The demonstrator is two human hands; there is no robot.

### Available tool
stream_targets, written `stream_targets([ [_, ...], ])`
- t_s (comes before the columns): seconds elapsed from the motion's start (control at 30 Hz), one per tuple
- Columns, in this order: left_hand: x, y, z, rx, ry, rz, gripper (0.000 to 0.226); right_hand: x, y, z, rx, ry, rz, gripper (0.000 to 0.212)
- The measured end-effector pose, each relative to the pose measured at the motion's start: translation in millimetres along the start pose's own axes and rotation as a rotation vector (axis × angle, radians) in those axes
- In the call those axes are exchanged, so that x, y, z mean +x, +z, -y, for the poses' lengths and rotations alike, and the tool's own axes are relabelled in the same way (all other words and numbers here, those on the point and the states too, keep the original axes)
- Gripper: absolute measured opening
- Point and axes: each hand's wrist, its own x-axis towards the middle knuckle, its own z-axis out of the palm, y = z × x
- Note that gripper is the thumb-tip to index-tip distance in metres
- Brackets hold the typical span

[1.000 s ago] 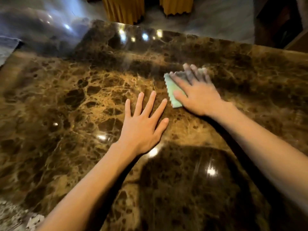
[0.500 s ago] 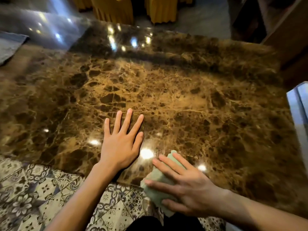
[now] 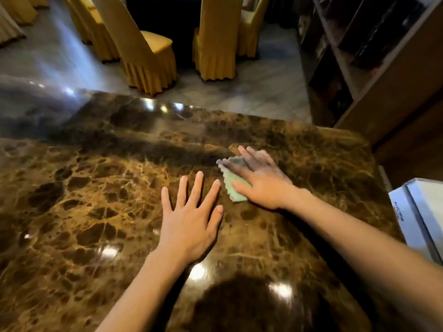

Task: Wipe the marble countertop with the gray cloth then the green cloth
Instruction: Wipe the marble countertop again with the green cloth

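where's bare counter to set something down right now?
Bare marble countertop everywhere left of the left hand, out to the frame edge. Also the far strip behind both hands. Crowded: centre-right, where the right hand presses the green cloth, close beside the left.

I'm looking into what seems a banquet or restaurant hall: chairs in pleated gold covers (image 3: 146, 51) stand around a dark-draped table (image 3: 163, 15) on a glossy tiled floor (image 3: 239, 92), beyond a polished brown marble worktop (image 3: 96, 188), with wooden shelving (image 3: 359, 68) alongside.
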Motion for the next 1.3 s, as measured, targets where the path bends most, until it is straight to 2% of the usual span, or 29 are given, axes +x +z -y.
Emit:
stream_targets([
  [0.2,65,15,-18,0.036,-0.002,-0.014,0.058,104,-23,-94,0.051,0.292,-0.027,0.059],
  [0.3,63,17,-18,0.053,-0.010,-0.048,0.057,118,-29,-101,0.089,0.373,-0.013,0.060],
  [0.4,62,15,-19,0.038,-0.020,-0.052,0.057,111,-24,-94,0.081,0.374,-0.033,0.061],
  [0.53,62,15,-20,0.050,-0.008,-0.051,0.058,59,-12,-67,0.066,0.242,-0.064,0.060],
  [0.77,17,19,-26,0.035,0.035,-0.010,0.060,-100,15,14,-0.026,0.030,-0.020,0.063],
  [1.0,-53,32,-36,0.036,0.113,0.016,0.060,-266,45,114,0.053,-0.255,0.112,0.062],
  [1.1,-76,39,-46,0.041,0.154,-0.012,0.060,-310,53,130,0.117,-0.310,0.103,0.058],
  [1.3,-87,47,-68,0.032,0.204,-0.006,0.060,-348,53,120,0.015,-0.496,0.132,0.059],
])
